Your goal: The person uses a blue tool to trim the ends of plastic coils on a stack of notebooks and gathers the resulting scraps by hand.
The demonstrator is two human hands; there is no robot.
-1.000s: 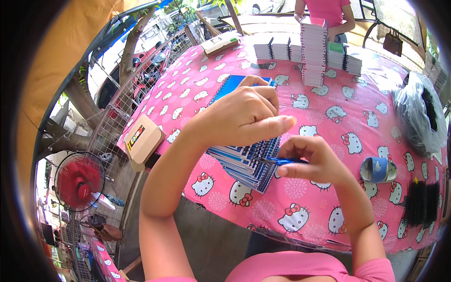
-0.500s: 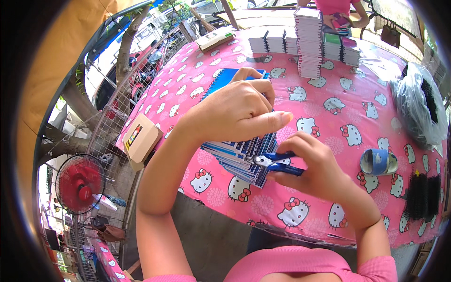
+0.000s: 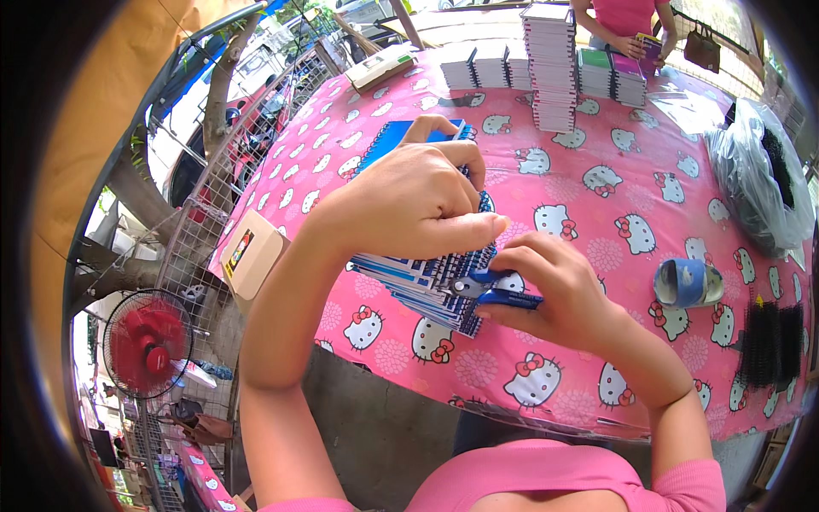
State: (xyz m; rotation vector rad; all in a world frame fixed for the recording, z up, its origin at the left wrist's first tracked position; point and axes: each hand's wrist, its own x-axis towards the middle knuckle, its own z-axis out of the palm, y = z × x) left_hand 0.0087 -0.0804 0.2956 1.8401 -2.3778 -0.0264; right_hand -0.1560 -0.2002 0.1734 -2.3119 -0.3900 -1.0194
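Spreading across the middle of the frame, one pink plastic-looking tablecloth [image 3: 444,388] carries a repeated print of white cat faces with red bows and pale flower shapes. One co-worker in a pink top [image 3: 627,15] stands at the upper right, holding a small booklet. Just left of centre lies the one leaning stack of blue spiral-bound notebooks [image 3: 409,286]; its copies overlap too closely to count. One clear plastic bag with black contents [image 3: 755,179] sits at the right edge. At the top, one tall tower of white-paged spiral notebooks [image 3: 550,77] rises among five shorter piles, three to its left and two to its right, topped green [image 3: 595,61] and magenta [image 3: 627,68]. One round red fan [image 3: 147,341] stands at the lower left.

The person's two hands are apart. The left hand [image 3: 418,200] arches over the blue stack, fingers bent, thumb extended; its hidden fingertips leave its grip impossible to tell. The right hand [image 3: 554,282] is wrapped around one pair of blue-handled metal pliers [image 3: 512,298], their head at the stack's coiled right edge.

Two cardboard boxes lie leftward, one at the upper left [image 3: 380,68], one at mid-left [image 3: 260,264] bearing one colourful label [image 3: 240,252], too small to read.
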